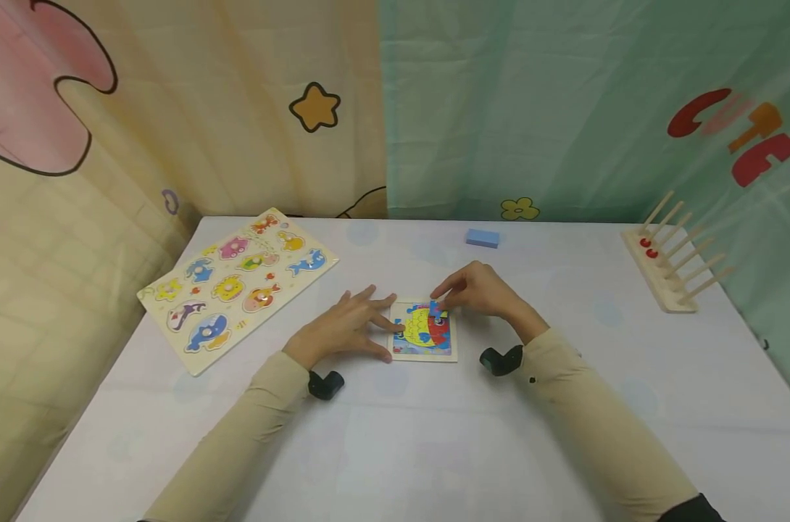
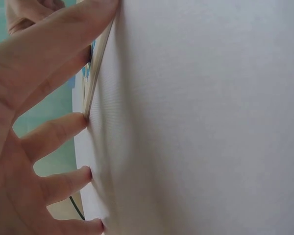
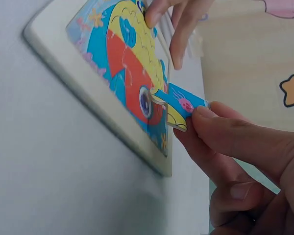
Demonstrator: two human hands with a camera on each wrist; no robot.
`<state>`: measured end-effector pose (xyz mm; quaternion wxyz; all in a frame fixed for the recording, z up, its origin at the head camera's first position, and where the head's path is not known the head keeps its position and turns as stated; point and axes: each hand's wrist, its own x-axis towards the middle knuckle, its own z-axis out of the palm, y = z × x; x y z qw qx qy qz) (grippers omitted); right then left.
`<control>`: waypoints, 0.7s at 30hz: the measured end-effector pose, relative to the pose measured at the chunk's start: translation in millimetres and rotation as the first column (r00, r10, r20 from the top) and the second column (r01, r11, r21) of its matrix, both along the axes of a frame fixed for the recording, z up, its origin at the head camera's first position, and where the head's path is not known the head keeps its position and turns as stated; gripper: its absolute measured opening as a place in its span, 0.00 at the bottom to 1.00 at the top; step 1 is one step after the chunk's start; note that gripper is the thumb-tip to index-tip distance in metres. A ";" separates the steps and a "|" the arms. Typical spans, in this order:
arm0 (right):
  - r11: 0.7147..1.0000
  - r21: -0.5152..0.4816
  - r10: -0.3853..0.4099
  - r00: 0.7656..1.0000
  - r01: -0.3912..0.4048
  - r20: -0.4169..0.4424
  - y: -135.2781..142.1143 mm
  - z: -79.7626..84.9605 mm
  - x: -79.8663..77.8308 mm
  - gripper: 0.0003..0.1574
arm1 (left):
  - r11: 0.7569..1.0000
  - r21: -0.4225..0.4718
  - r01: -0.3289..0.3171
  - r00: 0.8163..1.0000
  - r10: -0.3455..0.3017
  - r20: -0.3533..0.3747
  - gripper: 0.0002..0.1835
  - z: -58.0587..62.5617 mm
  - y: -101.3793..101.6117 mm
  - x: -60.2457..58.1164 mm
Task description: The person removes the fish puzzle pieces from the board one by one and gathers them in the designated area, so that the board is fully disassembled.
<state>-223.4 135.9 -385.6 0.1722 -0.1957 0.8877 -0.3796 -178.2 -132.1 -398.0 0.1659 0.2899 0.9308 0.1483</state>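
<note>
A small square jigsaw puzzle (image 1: pixel 423 337) of a yellow and red fish, in a pale wooden frame (image 3: pixel 49 41), lies on the table. My right hand (image 1: pixel 483 291) pinches a jigsaw piece (image 3: pixel 179 103) between thumb and fingers. The piece is blue and yellow with a pink jellyfish, and it is tilted over the fish's eye at the far right corner. My left hand (image 1: pixel 348 328) is spread at the left side of the puzzle. Its thumb (image 2: pixel 95 14) touches the frame's edge, and another fingertip rests on the picture.
A large animal peg puzzle board (image 1: pixel 238 286) lies at the back left. A blue block (image 1: pixel 483 238) sits near the table's far edge. At the right stands a wooden peg rack (image 1: pixel 669 279) with red beads on it. Printed curtains (image 1: pixel 499 109) hang behind the table.
</note>
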 end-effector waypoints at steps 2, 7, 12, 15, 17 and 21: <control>1.000 0.010 -0.022 1.000 0.022 0.003 9.2 -1.0 1.4 0.11 | 1.000 0.002 0.000 1.000 0.000 -0.002 0.31 0.0 0.0 -0.2; 0.998 0.031 -0.056 0.998 0.055 0.022 26.3 -2.6 4.6 0.10 | 1.000 0.010 0.002 1.000 -0.002 -0.007 0.31 0.2 -1.1 0.7; 0.998 0.050 -0.047 0.999 0.046 0.004 40.2 -3.6 6.7 0.10 | 1.000 0.013 -0.003 1.000 0.003 0.002 0.31 1.1 -2.2 1.0; 0.996 0.062 -0.058 0.998 0.058 0.005 46.6 -3.4 7.1 0.10 | 1.000 0.016 0.001 1.000 -0.001 0.011 0.31 1.2 -2.3 0.5; 0.995 0.074 -0.070 0.998 0.069 0.006 49.5 -2.9 6.7 0.10 | 1.000 0.021 0.005 1.000 -0.006 0.015 0.31 1.0 -2.3 0.0; 0.989 0.114 -0.091 0.996 0.090 0.011 50.1 -0.8 6.2 0.11 | 0.999 0.032 0.006 1.000 -0.007 0.027 0.31 0.7 -1.9 -0.8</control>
